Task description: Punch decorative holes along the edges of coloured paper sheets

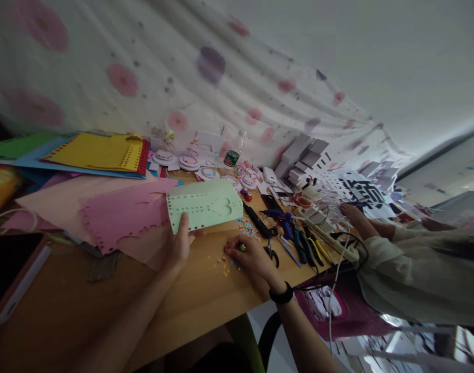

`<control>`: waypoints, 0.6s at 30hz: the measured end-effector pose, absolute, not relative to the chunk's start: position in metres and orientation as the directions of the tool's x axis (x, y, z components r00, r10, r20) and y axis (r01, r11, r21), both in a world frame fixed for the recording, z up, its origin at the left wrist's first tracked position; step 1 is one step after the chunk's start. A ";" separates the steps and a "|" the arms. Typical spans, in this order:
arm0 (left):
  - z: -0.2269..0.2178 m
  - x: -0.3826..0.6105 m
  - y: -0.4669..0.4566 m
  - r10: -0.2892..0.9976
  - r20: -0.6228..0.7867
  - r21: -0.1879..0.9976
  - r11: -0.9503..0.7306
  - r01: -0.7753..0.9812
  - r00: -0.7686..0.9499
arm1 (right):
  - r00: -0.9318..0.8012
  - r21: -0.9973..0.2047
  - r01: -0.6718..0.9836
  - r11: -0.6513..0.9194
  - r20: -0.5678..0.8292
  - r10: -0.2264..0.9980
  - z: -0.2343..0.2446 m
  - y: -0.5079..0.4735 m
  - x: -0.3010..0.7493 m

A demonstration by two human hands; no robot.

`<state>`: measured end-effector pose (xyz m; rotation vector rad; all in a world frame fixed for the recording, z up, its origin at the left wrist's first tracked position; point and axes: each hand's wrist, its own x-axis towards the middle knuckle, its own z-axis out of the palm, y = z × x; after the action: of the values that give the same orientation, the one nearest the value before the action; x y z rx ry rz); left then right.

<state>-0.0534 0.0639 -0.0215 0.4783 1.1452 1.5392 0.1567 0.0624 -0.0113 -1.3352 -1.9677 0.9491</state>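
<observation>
My left hand (180, 243) is closed on a pale green sheet of paper (205, 204), thumb on top. The sheet has rows of punched holes, a cut heart outline and small shapes along its edges. My right hand (252, 256) is curled low over the table around a small green object (242, 247), mostly hidden by the fingers. Tiny coloured paper bits (224, 267) lie scattered beside its fingertips. A denser patch of confetti (248, 228) spreads just beyond that hand, near black-handled scissors (273, 256).
Pink punched paper (124, 212) and a yellow sheet (92, 150) lie at left. Pliers (299, 246), a purple glue gun (281, 217) and a power strip (330, 235) are at right. Another person's arm (361, 223) reaches in there. A bottle (232, 155) stands behind.
</observation>
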 end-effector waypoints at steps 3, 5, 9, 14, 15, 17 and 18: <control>-0.022 -0.053 0.065 0.904 -0.278 0.848 0.073 -0.525 -0.323 | -0.321 -0.839 0.512 0.184 0.011 0.947 -0.004 0.063 0.159; -0.023 -0.053 0.066 0.901 -0.283 0.848 0.074 -0.525 -0.329 | -0.318 -0.850 0.501 0.165 -0.003 0.948 0.002 0.063 0.161; -0.021 -0.053 0.065 0.907 -0.265 0.826 0.039 -0.562 -0.327 | -0.313 -0.880 0.462 0.109 -0.046 0.949 0.008 0.064 0.161; -0.016 -0.052 0.064 0.885 -0.345 0.809 0.111 -0.577 -0.313 | -0.281 -0.914 0.400 0.063 -0.057 0.958 0.008 0.065 0.161; -0.016 -0.053 0.063 0.884 -0.349 0.808 0.116 -0.577 -0.310 | -0.265 -0.918 0.393 0.061 -0.050 0.963 0.008 0.065 0.162; -0.019 -0.053 0.063 0.889 -0.348 0.814 0.129 -0.566 -0.297 | -0.235 -0.922 0.384 0.049 -0.046 0.971 0.008 0.064 0.162; -0.020 -0.054 0.063 0.893 -0.343 0.820 0.133 -0.556 -0.292 | -0.222 -0.923 0.383 0.037 -0.053 0.974 0.009 0.064 0.162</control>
<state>-0.0537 0.0633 -0.0204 0.4019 1.1547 1.4923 0.1624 0.0640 0.0090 -1.3854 -1.6750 1.1733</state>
